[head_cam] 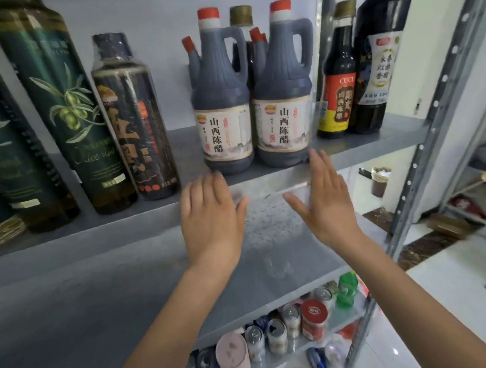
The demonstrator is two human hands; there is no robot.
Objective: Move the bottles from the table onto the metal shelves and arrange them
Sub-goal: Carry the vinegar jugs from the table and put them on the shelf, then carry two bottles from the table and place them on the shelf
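The left hand (210, 220) and right hand (325, 200) hover flat, empty, before 2 jugs (222, 102) (labels forward). Likely squaring them on the shelf (179, 142).

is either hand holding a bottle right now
No, the left hand and right hand are both empty, fingers straight, in front of the shelf.
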